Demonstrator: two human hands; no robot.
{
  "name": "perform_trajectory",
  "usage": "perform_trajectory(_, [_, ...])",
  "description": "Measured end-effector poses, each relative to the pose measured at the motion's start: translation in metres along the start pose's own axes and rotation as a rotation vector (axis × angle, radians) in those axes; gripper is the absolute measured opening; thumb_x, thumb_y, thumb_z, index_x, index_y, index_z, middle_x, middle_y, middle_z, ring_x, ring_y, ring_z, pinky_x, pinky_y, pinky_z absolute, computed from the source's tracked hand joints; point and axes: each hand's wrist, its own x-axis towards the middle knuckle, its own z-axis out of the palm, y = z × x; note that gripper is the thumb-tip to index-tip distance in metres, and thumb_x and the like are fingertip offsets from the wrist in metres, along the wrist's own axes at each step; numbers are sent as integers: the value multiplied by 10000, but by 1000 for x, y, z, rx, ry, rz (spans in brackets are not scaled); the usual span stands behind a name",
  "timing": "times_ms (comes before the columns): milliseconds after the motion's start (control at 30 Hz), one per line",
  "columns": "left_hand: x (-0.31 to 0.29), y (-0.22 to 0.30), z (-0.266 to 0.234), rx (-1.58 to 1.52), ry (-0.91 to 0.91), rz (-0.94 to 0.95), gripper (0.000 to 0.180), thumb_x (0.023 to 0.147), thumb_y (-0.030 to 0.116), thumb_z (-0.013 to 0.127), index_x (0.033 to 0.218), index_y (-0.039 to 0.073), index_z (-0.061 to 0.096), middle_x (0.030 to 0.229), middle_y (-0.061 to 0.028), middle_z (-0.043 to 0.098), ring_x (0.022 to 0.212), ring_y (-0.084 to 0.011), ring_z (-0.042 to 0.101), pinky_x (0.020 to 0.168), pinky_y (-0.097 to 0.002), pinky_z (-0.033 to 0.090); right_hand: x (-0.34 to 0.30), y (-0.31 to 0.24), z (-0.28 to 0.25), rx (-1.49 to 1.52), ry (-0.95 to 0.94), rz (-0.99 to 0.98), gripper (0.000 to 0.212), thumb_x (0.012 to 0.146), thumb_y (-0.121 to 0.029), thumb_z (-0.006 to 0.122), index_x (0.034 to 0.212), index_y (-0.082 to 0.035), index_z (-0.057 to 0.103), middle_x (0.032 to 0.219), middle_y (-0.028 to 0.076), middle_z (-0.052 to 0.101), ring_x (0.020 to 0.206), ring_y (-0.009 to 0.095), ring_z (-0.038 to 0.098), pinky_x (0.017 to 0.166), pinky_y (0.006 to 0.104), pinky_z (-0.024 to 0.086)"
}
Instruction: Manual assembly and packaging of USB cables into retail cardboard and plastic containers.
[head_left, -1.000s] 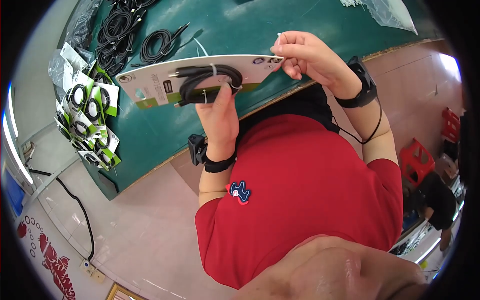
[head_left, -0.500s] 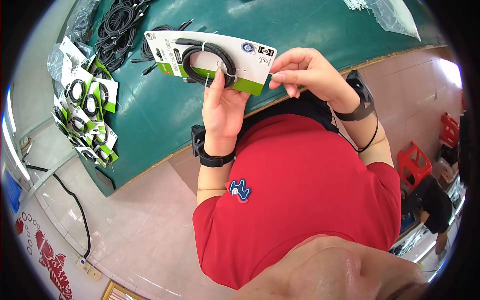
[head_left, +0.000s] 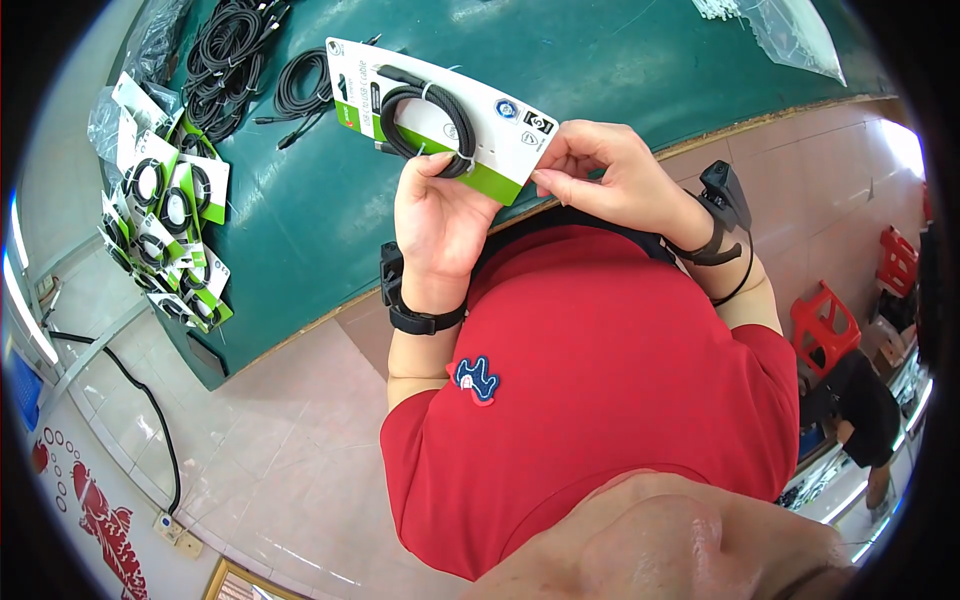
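Observation:
My left hand (head_left: 440, 215) holds a white and green display card (head_left: 490, 120) from below, its thumb pressed on the coiled black braided cable (head_left: 465, 130) that lies on the card's front. White ties bind the coil. At the card's right edge, my right hand (head_left: 610, 175) has its thumb and fingers closed together. Some of its fingertips are hidden behind the card, so what they pinch cannot be made out. The card is tilted, with its right end lower, above the front edge of the green table (head_left: 300, 230).
Carded cables (head_left: 170, 215) are heaped at the table's left. Behind them lie bundled black cables (head_left: 225, 65), with another loose coil (head_left: 300, 85) beside the card. A clear bag (head_left: 795, 40) of white strips is at the far right. Red stools (head_left: 825, 325) and another person (head_left: 865, 400) are at the right.
The card has shifted slightly right and tilted more, its right end lower. My right hand has moved a little down and in against the card's right edge.

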Motion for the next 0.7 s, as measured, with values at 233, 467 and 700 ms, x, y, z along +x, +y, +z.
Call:
perform_trajectory(233, [2,2,-13,-249,-137,-98,551,922,130,496,1461,27,452,1476,-180,523,1387,-386,477,1154,-617,375,-4,-1,1,-71,-4,-19,112,945,-47,696,1035,16,677,890,52,704,795,106,693,662,237,544])
perform_trajectory(467, [0,0,-8,-45,-61,-36,526,927,131,491,1442,25,475,1445,-176,554,1376,-377,492,1147,-605,386,-3,4,4,-20,7,-51,120,953,-28,673,1063,22,672,898,57,701,797,112,693,667,248,555])
perform_trajectory(700, [-3,-6,4,104,1,27,484,937,156,490,1394,1,503,1385,-165,599,1310,-356,556,1116,-565,430,-5,8,4,102,-25,14,164,978,-19,635,1134,29,652,926,71,710,842,132,715,688,250,575])
